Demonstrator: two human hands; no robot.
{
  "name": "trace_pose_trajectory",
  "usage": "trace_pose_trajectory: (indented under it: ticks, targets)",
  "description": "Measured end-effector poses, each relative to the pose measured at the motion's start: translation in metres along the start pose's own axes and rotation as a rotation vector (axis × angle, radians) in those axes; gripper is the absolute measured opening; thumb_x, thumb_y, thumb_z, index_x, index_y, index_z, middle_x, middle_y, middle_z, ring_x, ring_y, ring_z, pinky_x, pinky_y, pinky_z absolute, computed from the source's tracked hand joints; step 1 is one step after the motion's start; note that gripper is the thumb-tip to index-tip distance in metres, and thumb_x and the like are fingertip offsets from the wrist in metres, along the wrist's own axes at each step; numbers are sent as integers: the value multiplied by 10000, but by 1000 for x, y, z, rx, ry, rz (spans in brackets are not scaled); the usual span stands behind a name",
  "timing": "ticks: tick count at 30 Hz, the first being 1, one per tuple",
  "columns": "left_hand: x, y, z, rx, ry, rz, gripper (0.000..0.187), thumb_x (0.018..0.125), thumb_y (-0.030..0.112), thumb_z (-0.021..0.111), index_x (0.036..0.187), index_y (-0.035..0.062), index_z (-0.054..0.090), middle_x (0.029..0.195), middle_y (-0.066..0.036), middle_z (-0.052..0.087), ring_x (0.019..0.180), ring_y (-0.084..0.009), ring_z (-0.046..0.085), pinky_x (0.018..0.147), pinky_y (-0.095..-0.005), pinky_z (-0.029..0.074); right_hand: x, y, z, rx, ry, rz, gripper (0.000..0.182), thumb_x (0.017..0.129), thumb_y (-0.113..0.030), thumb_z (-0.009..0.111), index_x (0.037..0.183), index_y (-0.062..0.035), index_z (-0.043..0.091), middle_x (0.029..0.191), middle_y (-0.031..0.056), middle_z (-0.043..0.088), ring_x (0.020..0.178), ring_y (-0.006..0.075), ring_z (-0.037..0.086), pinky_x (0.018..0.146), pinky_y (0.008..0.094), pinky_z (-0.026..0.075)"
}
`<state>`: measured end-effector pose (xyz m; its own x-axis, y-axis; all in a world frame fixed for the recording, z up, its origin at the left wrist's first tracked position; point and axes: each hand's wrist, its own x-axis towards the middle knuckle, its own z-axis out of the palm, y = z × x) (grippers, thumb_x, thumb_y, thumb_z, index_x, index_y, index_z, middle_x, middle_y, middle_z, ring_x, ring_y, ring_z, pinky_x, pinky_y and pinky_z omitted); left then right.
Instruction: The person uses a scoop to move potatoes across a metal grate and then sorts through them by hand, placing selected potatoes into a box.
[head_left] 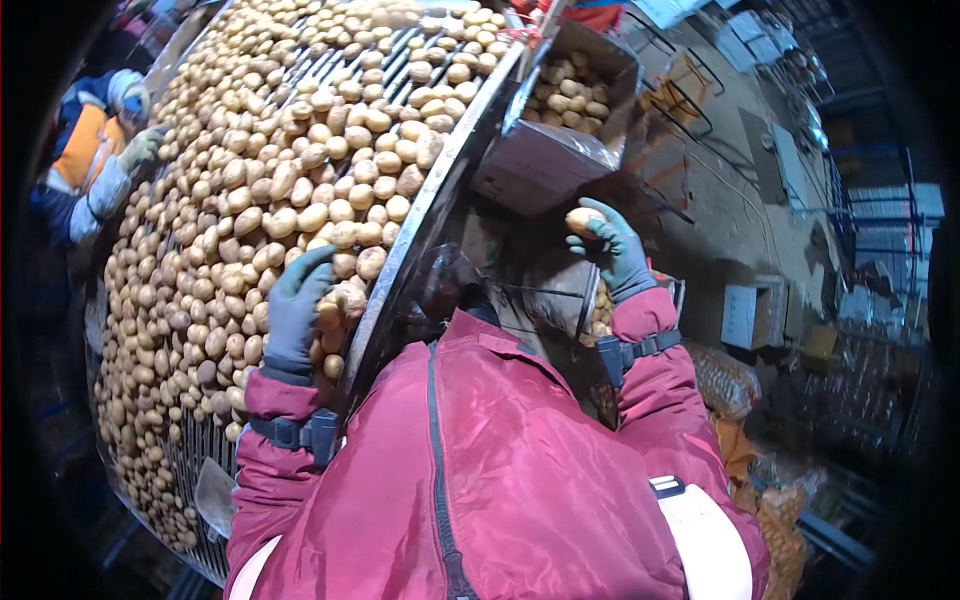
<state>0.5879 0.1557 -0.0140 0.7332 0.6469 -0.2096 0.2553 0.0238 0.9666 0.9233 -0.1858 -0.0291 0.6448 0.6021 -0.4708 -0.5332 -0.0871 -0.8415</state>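
Many potatoes [285,185] cover a slatted sorting table [205,445] on the left. My left hand [300,300], in a grey-green glove, reaches over the potatoes near the table's metal edge, its fingers curved against several of them; whether it grips one I cannot tell. My right hand [615,245], gloved the same way, is raised off the table and holds one potato [585,221] between thumb and fingers. Just above it in view stands a box [545,160] with potatoes inside. Below the hand is an open bag [560,292] with more potatoes.
A co-worker in an orange and blue jacket [85,150] stands across the table, a gloved hand on the potatoes. To the right are a metal-framed stand [685,90], an open carton [755,315] on the floor, and filled net sacks [780,530] behind my right arm.
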Motion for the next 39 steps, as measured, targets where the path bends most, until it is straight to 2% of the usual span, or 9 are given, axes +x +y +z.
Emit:
trace_pose_trajectory:
  ticks: [9,12,20,22,24,26,29,34,39]
  targets:
    - [3,-56,-80,76,166,45,297,971,85,645,1261,34,679,1084,-2,687,907,-48,605,803,-202,507,-68,107,-252,-559,457,101,473,858,-159,692,1323,-101,627,1092,84,669,829,212,675,648,359,573]
    - [8,-69,-90,172,180,79,268,968,89,650,1225,30,696,1097,6,688,956,-72,610,838,-217,505,-46,58,-155,-389,612,275,461,961,-226,645,1401,-140,537,1186,105,658,618,265,678,560,370,589]
    - [7,-51,-76,-26,400,-13,338,940,90,674,1261,-11,642,1208,-86,655,1107,-156,616,973,-288,495,75,43,172,-393,-364,165,328,983,-172,640,1266,-7,639,969,47,688,628,93,594,549,238,462]
    - [1,-69,-96,-81,503,-72,331,945,65,663,1265,-11,636,1212,-84,648,1092,-153,619,974,-287,508,116,86,210,-612,-704,-191,333,975,-162,636,1258,14,643,958,43,670,620,92,595,547,248,472]
    - [-11,-73,-110,2,547,-70,330,946,56,660,1267,-15,633,1217,-88,649,1089,-147,620,974,-279,510,142,110,249,-715,-788,-523,388,950,-206,659,1272,8,633,1011,68,707,858,157,669,782,284,543]
    - [-14,-72,-110,43,557,-71,333,947,72,661,1264,-23,633,1227,-100,647,1114,-155,616,986,-295,504,120,62,310,-952,-548,-214,465,894,-270,703,1284,-28,632,1097,132,706,1047,240,672,931,344,524]
    - [5,-42,-92,183,563,-45,341,930,105,674,1254,4,647,1223,-126,641,1096,-197,628,968,-310,503,148,65,335,-1236,-821,-614,546,822,-345,736,1301,-103,634,1254,169,635,1148,344,631,980,419,504]
    - [62,36,-26,822,552,-116,462,844,164,702,1294,76,641,1261,-167,633,1183,-352,579,1067,-407,444,170,79,357,-1361,-786,-397,530,826,-381,725,1262,-88,656,1202,143,654,1093,357,648,949,429,514]
    - [109,-42,-36,1028,261,-264,518,825,289,719,1322,217,592,1268,-156,596,1187,-346,587,985,-454,487,218,109,311,-1084,-852,-358,406,890,-246,729,1230,-27,690,1091,120,747,970,157,701,863,316,553]
